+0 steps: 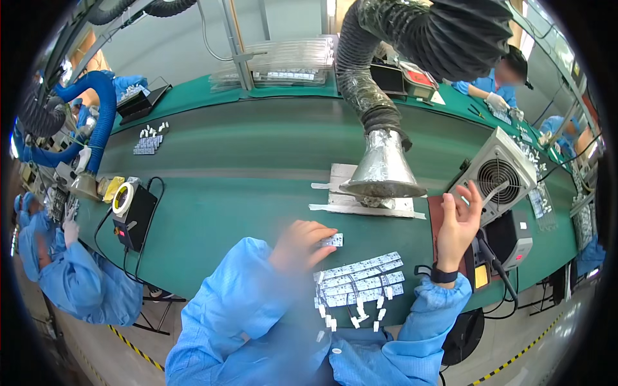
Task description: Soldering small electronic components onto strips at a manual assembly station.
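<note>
One co-worker in a blue smock (90, 283) sits at the far left of a green-topped workbench (206, 225), close to a blue corrugated duct (103, 122). Next along stands a black benchtop unit (136, 219) bearing a white ring (122, 200), while farther back small circuit boards (148, 145) lie grouped with white connectors. Near the bench's front edge, the person's bare left hand (297, 244) pinches a small white circuit board (335, 240) between thumb and fingertips, just above the bench. Immediately to the right, white circuit-board strips (360, 283) lie in a slanted, overlapping stack, their dark cables trailing toward the person and ending in white plug connectors (362, 315). Behind them, a silver fume-extraction hood (385, 168) hangs over a white panel (344, 174). The bare right hand (458, 233), a black wristband (444, 276) below it, is raised with its fingers spread and curved, palm showing, nothing visible in its grasp. Just beside it are a black-handled soldering iron (491, 256) and a pale fan unit (503, 175). Beyond, at upper right, another blue-clad worker (492, 90) bends over the bench, hands gloved in white.
</note>
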The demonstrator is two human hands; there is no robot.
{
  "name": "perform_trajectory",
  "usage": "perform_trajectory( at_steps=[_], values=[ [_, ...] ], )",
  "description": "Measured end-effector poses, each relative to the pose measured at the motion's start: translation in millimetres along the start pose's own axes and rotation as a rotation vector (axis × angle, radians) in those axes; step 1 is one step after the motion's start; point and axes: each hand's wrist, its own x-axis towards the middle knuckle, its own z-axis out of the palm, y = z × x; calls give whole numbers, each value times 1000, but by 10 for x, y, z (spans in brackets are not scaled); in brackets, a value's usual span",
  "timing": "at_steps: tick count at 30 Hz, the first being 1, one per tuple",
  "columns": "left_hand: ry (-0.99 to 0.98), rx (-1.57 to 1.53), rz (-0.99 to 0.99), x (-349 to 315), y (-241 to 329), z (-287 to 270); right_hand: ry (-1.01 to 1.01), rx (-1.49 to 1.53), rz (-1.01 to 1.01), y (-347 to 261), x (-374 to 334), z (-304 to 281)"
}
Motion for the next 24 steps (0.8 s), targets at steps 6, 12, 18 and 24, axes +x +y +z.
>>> perform_trajectory(
  at_steps=[6, 12, 18, 24],
  values=[
    [83, 27, 47, 15, -34, 64, -9, -150, 34, 534, -108, -50],
    [95, 38, 106, 44, 31, 54, -96, -194, 24, 520, -160, -23],
    [123, -16, -5, 57, -18, 114, -96, -189, 0, 506, -149, -3],
    [120, -51, -54, 72, 29, 91, -90, -190, -25, 459, -162, 4]
  ],
)
